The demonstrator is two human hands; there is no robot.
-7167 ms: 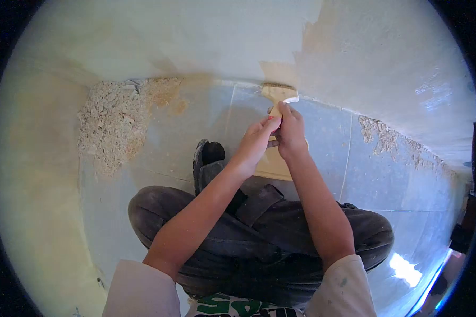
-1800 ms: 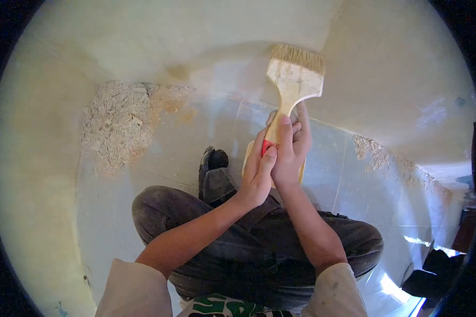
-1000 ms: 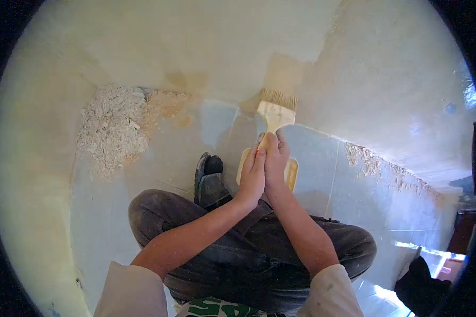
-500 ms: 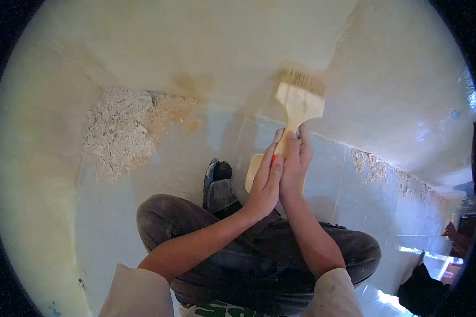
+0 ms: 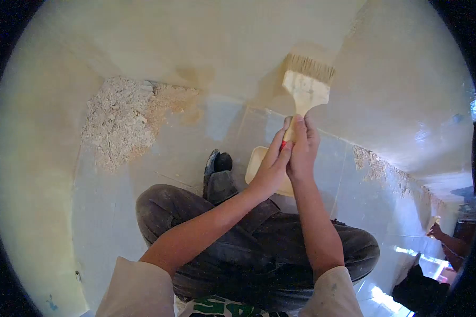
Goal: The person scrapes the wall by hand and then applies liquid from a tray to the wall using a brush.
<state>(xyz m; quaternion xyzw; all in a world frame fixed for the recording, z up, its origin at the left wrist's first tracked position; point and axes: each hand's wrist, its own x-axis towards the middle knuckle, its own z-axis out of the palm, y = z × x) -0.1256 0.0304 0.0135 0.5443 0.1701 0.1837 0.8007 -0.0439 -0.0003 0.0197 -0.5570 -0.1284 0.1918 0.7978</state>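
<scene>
A wide paintbrush point(image 5: 308, 90) with a pale wooden handle and a red band points up and away from me, its bristles against or very near the wall point(image 5: 238, 47). My right hand point(image 5: 304, 150) is wrapped round the handle. Pressed against it from the left, my left hand point(image 5: 274, 166) also grips the handle's lower part. Below and partly behind my hands, a cream plastic tub point(image 5: 255, 161) stands on the floor between me and the wall; its contents are mostly hidden.
Crumbly pale scrapings point(image 5: 119, 121) are heaped in the left corner. More flakes point(image 5: 375, 164) lie along the right wall's foot. My crossed legs point(image 5: 248, 253) are on the tiled floor point(image 5: 116, 211). Another person's arm point(image 5: 452, 244) and a dark object point(image 5: 420, 288) are at far right.
Both my hands and the paintbrush have moved up and slightly right along the wall. More of the tub now shows. The other person's arm at far right has shifted left.
</scene>
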